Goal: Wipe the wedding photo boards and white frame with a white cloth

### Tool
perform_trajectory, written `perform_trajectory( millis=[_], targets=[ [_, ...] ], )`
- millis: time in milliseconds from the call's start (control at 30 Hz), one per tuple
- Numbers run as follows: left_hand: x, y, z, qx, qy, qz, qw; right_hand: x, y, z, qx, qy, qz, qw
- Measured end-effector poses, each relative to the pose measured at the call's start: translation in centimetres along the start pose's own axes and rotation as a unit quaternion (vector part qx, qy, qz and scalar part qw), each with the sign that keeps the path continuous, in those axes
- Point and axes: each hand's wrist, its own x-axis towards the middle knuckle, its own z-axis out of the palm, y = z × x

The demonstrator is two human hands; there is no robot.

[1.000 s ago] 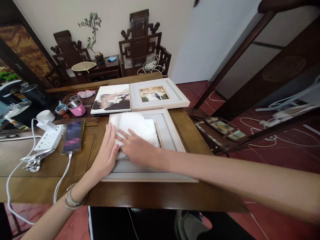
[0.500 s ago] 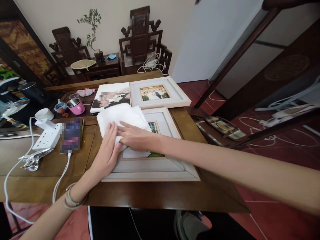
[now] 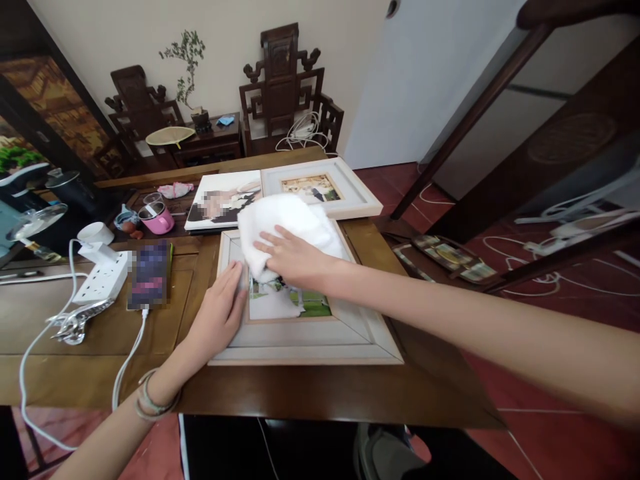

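A framed photo (image 3: 310, 353) with a wide pale mat lies flat on the wooden table in front of me. A folded white cloth (image 3: 293, 223) covers its upper part. My right hand (image 3: 295, 257) presses on the cloth and grips it, its fingers spread over the near side. Below the cloth, part of the picture (image 3: 280, 300) shows green and pale areas. On the frame's left edge rests my left hand (image 3: 220, 310), fingers stretched out and holding nothing.
Behind lie a second framed photo (image 3: 367, 193) and a white photo panel (image 3: 203, 193). To the left are a phone (image 3: 149, 273) on a cable, a power strip (image 3: 105, 277), a pink cup (image 3: 157, 220) and a kettle (image 3: 70, 190). The table's right edge (image 3: 480, 407) drops to red floor.
My right hand has slid the cloth to the right across the frame, uncovering its left side. My left hand has come off the cloth onto the frame's left edge.
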Motion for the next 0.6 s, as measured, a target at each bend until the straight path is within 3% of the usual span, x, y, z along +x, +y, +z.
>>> perform_trajectory(
  millis=[133,200,267,333,400,500,600],
  targets=[
    [0.2,-0.3,0.3,0.001,0.032,0.019,0.999,-2.0,1.3,-2.2,0.022,-0.057,0.064,0.996],
    [0.3,-0.6,0.3,-0.008,0.046,0.033,0.998,-1.8,1.9,-3.1,0.021,-0.029,0.085,0.996],
    [0.4,-0.8,0.3,-0.018,0.050,0.048,0.997,-0.8,2.0,-3.4,0.020,0.025,0.056,0.998],
    [0.4,-0.9,0.2,-0.027,0.050,0.057,0.997,0.7,1.5,-3.1,0.024,0.064,-0.008,0.998],
    [0.5,-1.0,0.0,-0.033,0.047,0.059,0.997,2.0,1.0,-2.4,0.030,0.053,-0.050,0.997],
    [0.5,-1.0,-0.3,-0.039,0.040,0.056,0.997,2.2,0.9,-1.1,0.035,0.007,-0.043,0.998],
    [0.5,-1.1,-0.4,-0.044,0.034,0.053,0.997,0.3,2.2,-0.1,0.047,-0.015,-0.016,0.999]
  ],
)
